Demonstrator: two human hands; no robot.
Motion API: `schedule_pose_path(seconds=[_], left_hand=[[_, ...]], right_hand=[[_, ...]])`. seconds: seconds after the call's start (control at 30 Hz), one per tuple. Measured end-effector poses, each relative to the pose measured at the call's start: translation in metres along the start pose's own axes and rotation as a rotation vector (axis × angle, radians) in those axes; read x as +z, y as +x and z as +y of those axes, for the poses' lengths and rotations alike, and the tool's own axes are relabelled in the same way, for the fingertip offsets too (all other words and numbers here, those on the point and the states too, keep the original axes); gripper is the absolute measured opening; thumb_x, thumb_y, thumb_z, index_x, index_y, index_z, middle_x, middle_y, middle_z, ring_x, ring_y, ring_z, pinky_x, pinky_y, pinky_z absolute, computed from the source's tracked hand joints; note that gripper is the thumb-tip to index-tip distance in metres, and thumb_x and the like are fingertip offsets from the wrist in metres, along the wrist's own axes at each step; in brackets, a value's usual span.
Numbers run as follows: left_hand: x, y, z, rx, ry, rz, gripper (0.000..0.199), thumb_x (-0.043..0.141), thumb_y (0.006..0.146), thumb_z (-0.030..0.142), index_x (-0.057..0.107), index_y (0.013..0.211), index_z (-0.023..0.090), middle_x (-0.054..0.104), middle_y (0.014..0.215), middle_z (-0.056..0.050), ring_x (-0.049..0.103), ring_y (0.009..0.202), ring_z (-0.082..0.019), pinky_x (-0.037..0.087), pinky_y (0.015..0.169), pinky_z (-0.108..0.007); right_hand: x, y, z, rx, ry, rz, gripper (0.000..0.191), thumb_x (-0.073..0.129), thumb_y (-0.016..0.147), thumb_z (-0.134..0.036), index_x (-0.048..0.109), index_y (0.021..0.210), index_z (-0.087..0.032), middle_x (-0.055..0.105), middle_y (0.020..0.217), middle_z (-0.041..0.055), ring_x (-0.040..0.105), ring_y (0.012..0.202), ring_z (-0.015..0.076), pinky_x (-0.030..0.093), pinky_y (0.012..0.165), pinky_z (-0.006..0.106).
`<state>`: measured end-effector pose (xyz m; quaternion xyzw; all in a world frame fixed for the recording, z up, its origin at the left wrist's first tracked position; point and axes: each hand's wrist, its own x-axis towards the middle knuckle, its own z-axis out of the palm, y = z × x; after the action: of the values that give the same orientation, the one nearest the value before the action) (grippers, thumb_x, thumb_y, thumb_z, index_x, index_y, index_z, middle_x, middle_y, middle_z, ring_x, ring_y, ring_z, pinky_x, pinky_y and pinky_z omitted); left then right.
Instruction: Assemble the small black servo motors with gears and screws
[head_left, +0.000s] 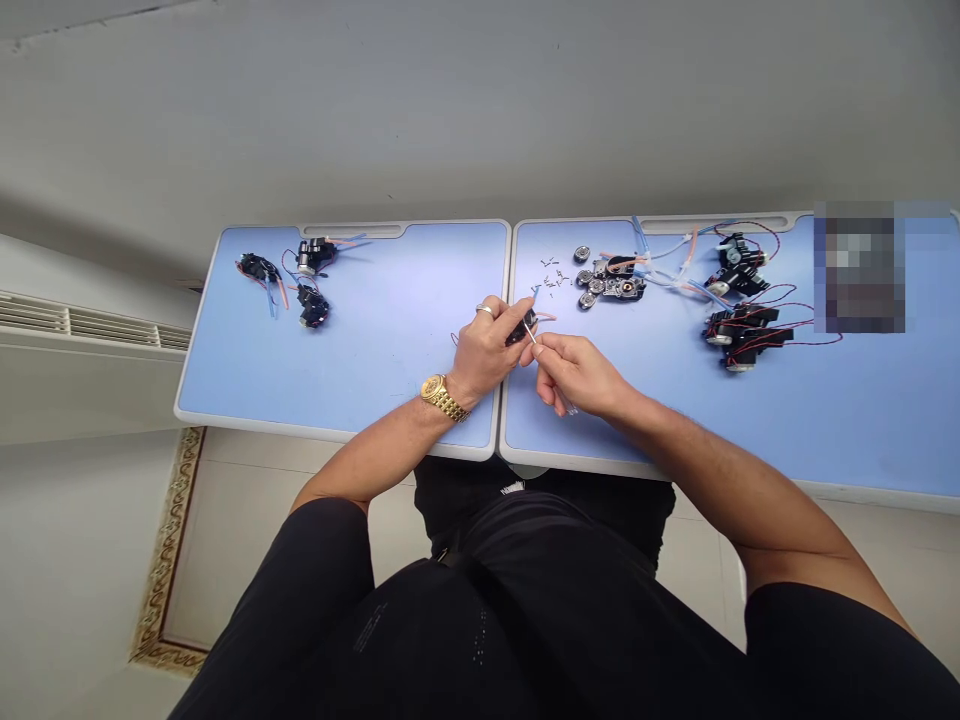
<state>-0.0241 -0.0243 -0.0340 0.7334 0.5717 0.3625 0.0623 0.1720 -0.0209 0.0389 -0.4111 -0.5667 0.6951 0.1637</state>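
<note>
- while the left hand clamps the black part above the tables' seam, what's the right hand doing?
- it's pinching a thin metal tool against that part, loose screws lying just beyond!

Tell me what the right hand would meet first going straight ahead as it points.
Led by its slim silvery tool, the right hand would likely first meet the small black part in the left hand; depth is unclear here.
</note>
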Motion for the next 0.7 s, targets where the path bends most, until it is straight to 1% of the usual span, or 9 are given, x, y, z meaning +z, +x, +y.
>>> schedule_pose_path(seconds=[0.13,0.2,0.33,0.47,0.63,0.7], left_hand=[[-0.002,-0.001,0.001,-0.024,0.003,-0.040,0.046,0.065,0.109,0.058,0.077,0.140,0.025,0.065,0.105,-0.007,0.063,0.085,-0.016,0.049,0.065,-0.024],[-0.003,0.000,0.002,-0.041,-0.019,-0.050,0.046,0.066,0.109,0.058,0.077,0.139,0.025,0.065,0.105,-0.007,0.062,0.086,-0.016,0.050,0.066,-0.025],[-0.003,0.002,0.001,-0.045,-0.085,-0.014,0.040,0.070,0.108,0.050,0.077,0.138,0.025,0.063,0.105,-0.005,0.063,0.089,-0.016,0.054,0.071,-0.026],[-0.004,0.004,0.001,-0.038,-0.116,0.020,0.036,0.072,0.107,0.043,0.076,0.139,0.026,0.062,0.106,-0.005,0.063,0.091,-0.015,0.055,0.073,-0.026],[-0.006,0.003,0.004,-0.048,-0.100,0.032,0.036,0.071,0.107,0.038,0.075,0.142,0.029,0.063,0.108,-0.004,0.063,0.090,-0.015,0.055,0.073,-0.026],[-0.007,0.003,0.004,-0.034,-0.123,0.031,0.039,0.071,0.107,0.039,0.073,0.145,0.030,0.063,0.109,-0.004,0.063,0.091,-0.015,0.056,0.075,-0.027]], right_hand=[[0.012,0.003,0.006,-0.035,0.085,0.057,0.023,0.051,0.109,-0.044,0.057,0.098,-0.024,0.063,0.051,-0.0073,0.054,0.035,0.0122,0.043,0.038,0.022],[0.013,0.003,0.005,-0.041,0.097,0.062,0.023,0.049,0.109,-0.043,0.056,0.098,-0.024,0.062,0.051,-0.0074,0.054,0.034,0.0122,0.042,0.038,0.022],[0.006,0.000,-0.001,-0.034,0.068,0.016,0.021,0.049,0.108,-0.039,0.061,0.102,-0.022,0.061,0.049,-0.0082,0.051,0.033,0.0116,0.041,0.038,0.021],[-0.001,-0.002,-0.005,0.006,0.055,-0.031,0.026,0.052,0.106,-0.041,0.067,0.107,-0.020,0.058,0.047,-0.0090,0.044,0.031,0.0112,0.035,0.035,0.022],[0.000,-0.002,-0.006,0.013,0.071,-0.024,0.030,0.054,0.104,-0.045,0.069,0.109,-0.019,0.057,0.046,-0.0090,0.041,0.030,0.0110,0.032,0.034,0.022],[0.002,-0.003,-0.006,0.005,0.081,-0.012,0.032,0.054,0.104,-0.047,0.069,0.108,-0.019,0.057,0.046,-0.0091,0.041,0.030,0.0110,0.030,0.033,0.022]])
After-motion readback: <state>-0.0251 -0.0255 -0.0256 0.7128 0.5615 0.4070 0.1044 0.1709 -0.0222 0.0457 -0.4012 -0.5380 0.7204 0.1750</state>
